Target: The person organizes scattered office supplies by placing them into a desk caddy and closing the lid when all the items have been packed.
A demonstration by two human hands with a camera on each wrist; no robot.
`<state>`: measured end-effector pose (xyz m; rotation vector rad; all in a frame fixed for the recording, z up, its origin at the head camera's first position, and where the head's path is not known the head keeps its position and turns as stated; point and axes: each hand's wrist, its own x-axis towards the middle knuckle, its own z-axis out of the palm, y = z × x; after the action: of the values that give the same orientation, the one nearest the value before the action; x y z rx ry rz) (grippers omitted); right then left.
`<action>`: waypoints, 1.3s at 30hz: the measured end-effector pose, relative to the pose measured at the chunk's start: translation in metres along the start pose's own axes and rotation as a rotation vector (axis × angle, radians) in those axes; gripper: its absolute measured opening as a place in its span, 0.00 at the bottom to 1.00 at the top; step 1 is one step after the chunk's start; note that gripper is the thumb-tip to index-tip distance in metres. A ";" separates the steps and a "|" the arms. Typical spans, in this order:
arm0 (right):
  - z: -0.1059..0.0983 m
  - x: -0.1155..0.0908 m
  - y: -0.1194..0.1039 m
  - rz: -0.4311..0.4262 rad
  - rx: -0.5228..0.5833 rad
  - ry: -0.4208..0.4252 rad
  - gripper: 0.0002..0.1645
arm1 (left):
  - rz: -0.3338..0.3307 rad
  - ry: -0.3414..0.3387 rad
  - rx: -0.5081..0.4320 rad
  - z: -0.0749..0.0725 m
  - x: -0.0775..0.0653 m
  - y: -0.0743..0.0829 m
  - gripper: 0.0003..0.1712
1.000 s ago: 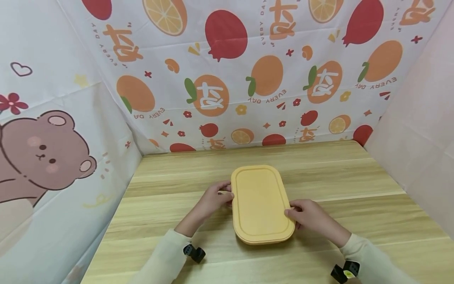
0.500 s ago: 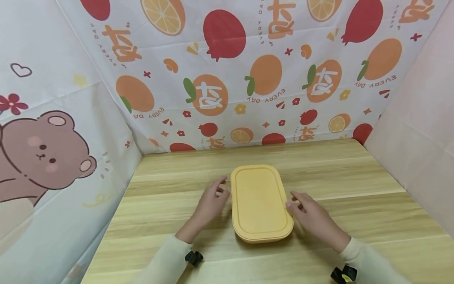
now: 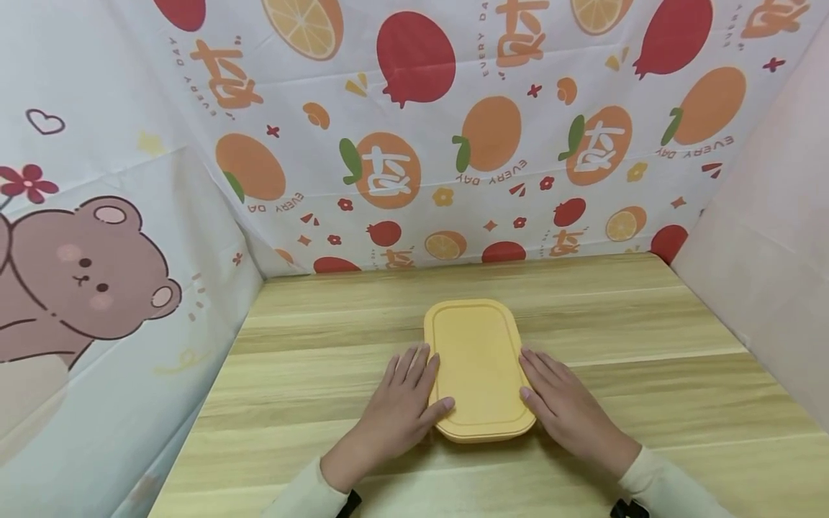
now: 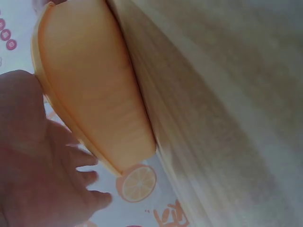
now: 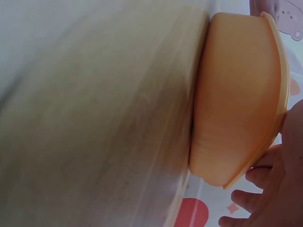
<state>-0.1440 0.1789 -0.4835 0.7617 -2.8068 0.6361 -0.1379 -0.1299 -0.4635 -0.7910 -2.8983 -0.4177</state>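
Note:
A yellow lidded food container (image 3: 481,367) stands on the wooden table, lid on, with its long sides running away from me. In the head view my left hand (image 3: 396,411) lies flat at its left edge, fingers extended and thumb over the lid's near left part. Opposite it, my right hand (image 3: 570,409) rests along the right rim with straight fingers. The left wrist view shows the container's smooth side wall (image 4: 90,80) and projecting lid edge, my left hand (image 4: 40,156) against that edge. From the right wrist, my right hand (image 5: 279,175) touches the lid rim (image 5: 280,90).
The wooden table (image 3: 311,338) extends around the container on all sides. A fruit-printed cloth (image 3: 427,144) hangs behind it. On the left hangs a cloth with a bear print (image 3: 97,280), and a pale plain cloth (image 3: 771,237) hangs at the right.
Both hands have gone from bent fingers at the container's sides, through a slight lift away, to straightened fingers on the lid's edges. The container has barely moved.

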 end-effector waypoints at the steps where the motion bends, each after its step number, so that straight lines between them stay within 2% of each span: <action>1: 0.000 -0.001 0.000 0.003 -0.004 -0.005 0.34 | -0.009 -0.009 0.003 0.001 -0.001 0.000 0.45; 5: 0.000 -0.002 0.000 0.012 -0.024 -0.015 0.35 | -0.030 -0.033 -0.001 0.002 -0.002 0.002 0.46; 11: -0.009 0.009 -0.001 -0.027 -0.039 0.017 0.35 | 0.027 0.015 0.106 -0.005 0.007 -0.004 0.44; 14: -0.016 0.024 0.002 -0.031 -0.004 0.029 0.36 | 0.019 0.025 0.132 -0.014 0.020 -0.010 0.44; 17: -0.020 0.047 0.010 -0.018 0.013 0.023 0.37 | -0.017 0.016 0.127 -0.023 0.039 -0.017 0.44; 21: -0.016 0.078 0.023 -0.033 -0.033 0.022 0.36 | -0.040 -0.022 0.148 -0.032 0.064 -0.029 0.45; 26: -0.009 0.097 0.033 -0.059 -0.069 0.030 0.34 | -0.031 -0.061 0.148 -0.030 0.084 -0.038 0.44; 29: -0.004 0.096 0.035 -0.057 -0.063 0.024 0.32 | -0.021 -0.074 0.142 -0.025 0.084 -0.040 0.42; 33: 0.003 0.094 0.033 -0.051 -0.034 0.021 0.31 | -0.040 -0.110 0.185 -0.021 0.077 -0.044 0.41; 39: 0.004 0.094 0.026 -0.043 -0.029 0.008 0.30 | -0.034 -0.113 0.222 -0.021 0.069 -0.048 0.41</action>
<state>-0.2380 0.1554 -0.4714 0.8096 -2.7786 0.5888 -0.2206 -0.1425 -0.4428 -0.7536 -2.9946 -0.0534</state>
